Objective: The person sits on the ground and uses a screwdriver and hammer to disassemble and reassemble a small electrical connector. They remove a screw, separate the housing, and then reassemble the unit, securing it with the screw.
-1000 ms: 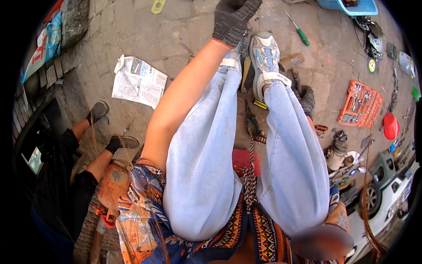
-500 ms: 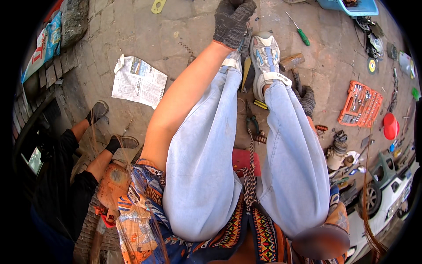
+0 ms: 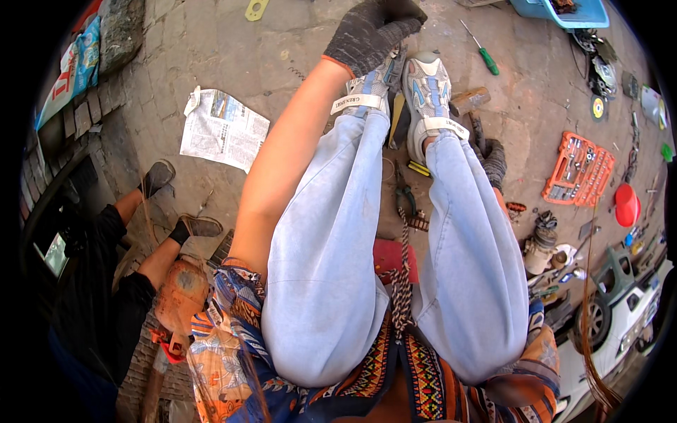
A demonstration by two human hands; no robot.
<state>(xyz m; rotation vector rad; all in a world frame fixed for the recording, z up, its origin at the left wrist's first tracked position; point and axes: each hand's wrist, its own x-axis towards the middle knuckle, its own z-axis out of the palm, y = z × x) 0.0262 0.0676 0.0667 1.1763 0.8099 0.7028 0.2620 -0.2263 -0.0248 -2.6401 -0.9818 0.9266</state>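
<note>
My left hand (image 3: 367, 39), in a dark grey knit glove, reaches past my left shoe (image 3: 368, 95) at the top edge. Its fingers bend together toward the right; what they hold, if anything, is hidden. Beside my right shoe (image 3: 427, 92), my gloved right hand (image 3: 493, 163) is wrapped round the dark handle of a hammer (image 3: 468, 101). The hammer's worn brown head rests near that shoe, and my right leg partly hides the hand. Pliers (image 3: 404, 190) and a small yellow-edged piece (image 3: 418, 168) lie on the ground between my legs.
A newspaper sheet (image 3: 222, 130) lies left. To the right are a green screwdriver (image 3: 488, 60), an orange socket set (image 3: 578, 169), a red cup (image 3: 626, 205) and a blue basin (image 3: 564, 15). Another person's legs (image 3: 159, 261) are at left, near an orange-brown metal piece (image 3: 182, 296).
My left hand has turned, its fingers swinging to the right, and moved slightly left and down, uncovering more of the left shoe. My right hand and the hammer stay in place.
</note>
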